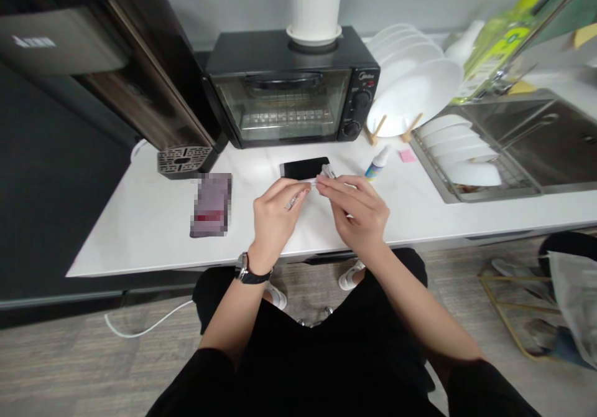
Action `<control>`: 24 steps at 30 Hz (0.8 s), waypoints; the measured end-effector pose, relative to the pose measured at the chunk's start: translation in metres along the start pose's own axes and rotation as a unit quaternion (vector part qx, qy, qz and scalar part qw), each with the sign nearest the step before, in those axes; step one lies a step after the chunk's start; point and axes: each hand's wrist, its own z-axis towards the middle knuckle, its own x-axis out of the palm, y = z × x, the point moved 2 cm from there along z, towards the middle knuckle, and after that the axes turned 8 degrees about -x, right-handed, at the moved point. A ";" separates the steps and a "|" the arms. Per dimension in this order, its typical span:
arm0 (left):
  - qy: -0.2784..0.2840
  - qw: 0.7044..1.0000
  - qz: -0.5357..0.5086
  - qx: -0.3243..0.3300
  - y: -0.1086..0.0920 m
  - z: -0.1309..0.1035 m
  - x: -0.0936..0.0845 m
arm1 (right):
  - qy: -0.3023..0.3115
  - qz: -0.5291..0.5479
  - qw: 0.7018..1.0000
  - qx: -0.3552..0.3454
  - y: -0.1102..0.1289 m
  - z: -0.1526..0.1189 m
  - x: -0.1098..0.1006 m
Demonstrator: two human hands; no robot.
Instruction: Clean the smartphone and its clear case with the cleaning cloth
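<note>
Over the white counter, my left hand (277, 211) and my right hand (359, 208) meet fingertip to fingertip, both closed in a pinch. Between them runs a thin whitish piece (312, 182), too small and blurred to name. A greyish-white crumpled part (328, 171) sticks up past my right fingertips. A small shiny bit (292, 203) shows by my left thumb; I cannot make out what it is. Just beyond the hands lies a black phone (303, 168), partly covered by my fingers. To the right stands a small white bottle (378, 163) with a blue and yellow label.
A toaster oven (286, 103) stands at the back, bearing a white pot (316, 6). A dark machine (153, 74) and a pixelated flat item (211, 205) are left. Plates (410, 90) stand in a rack beside the sink (555, 140). A pink note (407, 155) lies nearby.
</note>
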 end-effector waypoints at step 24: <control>0.091 0.983 -0.159 -0.022 0.010 0.010 0.024 | 0.003 -0.039 0.999 -0.001 -0.013 -0.005 0.009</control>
